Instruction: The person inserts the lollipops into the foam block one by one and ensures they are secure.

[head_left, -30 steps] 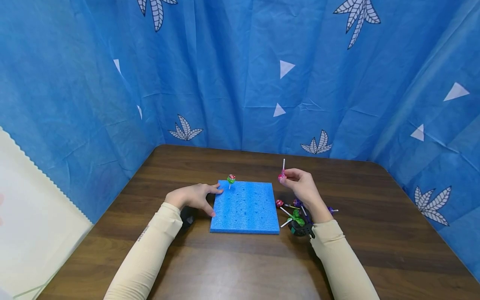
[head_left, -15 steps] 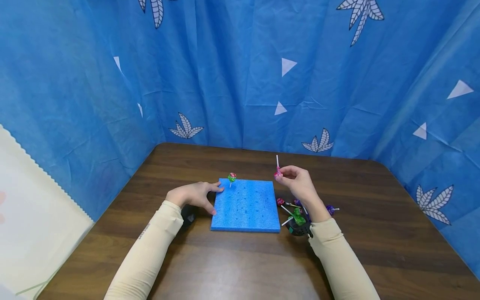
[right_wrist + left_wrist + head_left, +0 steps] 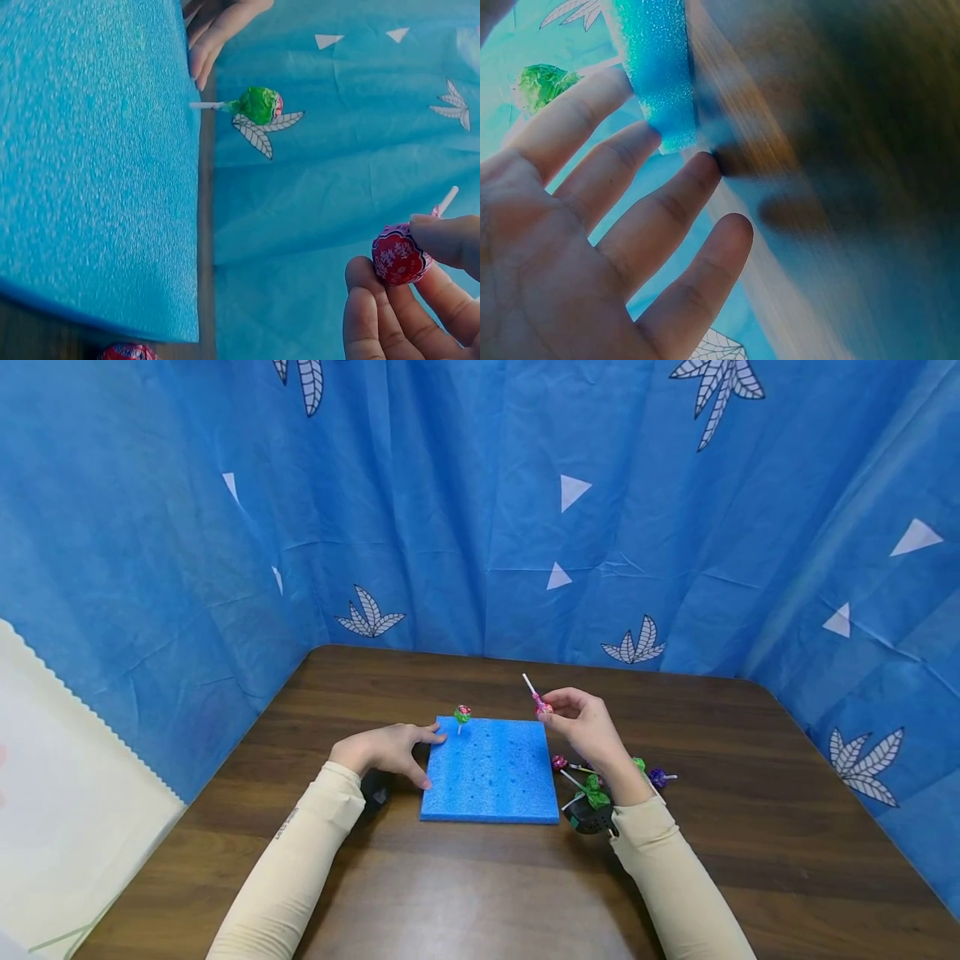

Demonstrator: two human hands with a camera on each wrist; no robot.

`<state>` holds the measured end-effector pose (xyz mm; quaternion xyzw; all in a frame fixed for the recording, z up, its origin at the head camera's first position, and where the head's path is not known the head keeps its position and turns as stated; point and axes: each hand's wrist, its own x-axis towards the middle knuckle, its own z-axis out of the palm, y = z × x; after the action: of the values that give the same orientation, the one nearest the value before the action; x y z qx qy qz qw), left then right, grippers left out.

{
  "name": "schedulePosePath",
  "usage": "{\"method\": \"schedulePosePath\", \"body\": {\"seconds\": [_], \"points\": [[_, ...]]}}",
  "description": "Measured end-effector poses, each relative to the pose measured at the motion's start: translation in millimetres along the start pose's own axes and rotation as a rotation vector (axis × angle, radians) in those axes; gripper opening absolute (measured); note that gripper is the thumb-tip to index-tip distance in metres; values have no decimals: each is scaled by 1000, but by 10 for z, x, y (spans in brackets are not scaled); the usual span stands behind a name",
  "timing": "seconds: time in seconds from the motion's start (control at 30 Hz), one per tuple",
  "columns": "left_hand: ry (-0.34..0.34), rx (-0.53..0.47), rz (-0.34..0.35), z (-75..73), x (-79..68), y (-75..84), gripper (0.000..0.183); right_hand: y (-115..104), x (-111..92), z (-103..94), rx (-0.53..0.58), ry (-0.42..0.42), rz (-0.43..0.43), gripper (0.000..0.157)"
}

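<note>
board: blue | held lollipop: pink-red, white print | table: brown woodgrain | curtain: blue, white leaves

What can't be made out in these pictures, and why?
Lollipop pile: head view, partly hidden behind the right forearm, count unsure.
Pink lollipop: right wrist view, thumb covers part of its wrapper.
Red lollipop: right wrist view, cut off by bottom edge.
Lettering on left sleeve: head view, too small to read.
Blue foam board: left wrist view, cut off by top edge.
Table: left wrist view, blurred.

Nothing is legible, as the dark lettering on the left sleeve is too small.
</note>
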<state>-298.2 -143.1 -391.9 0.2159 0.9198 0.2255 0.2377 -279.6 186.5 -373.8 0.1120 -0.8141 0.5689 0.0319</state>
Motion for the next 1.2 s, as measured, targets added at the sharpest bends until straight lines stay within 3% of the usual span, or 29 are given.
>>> {"method": "schedulePosePath", "body": {"seconds": [0.43,1.2], "points": [[5,-7,1,36,-2,-36,87,-31,-5,141,-26,-25,-52,20],[14,29,2,28,13,11,85,-137,41,297,-59,-20,-52,27]]}}
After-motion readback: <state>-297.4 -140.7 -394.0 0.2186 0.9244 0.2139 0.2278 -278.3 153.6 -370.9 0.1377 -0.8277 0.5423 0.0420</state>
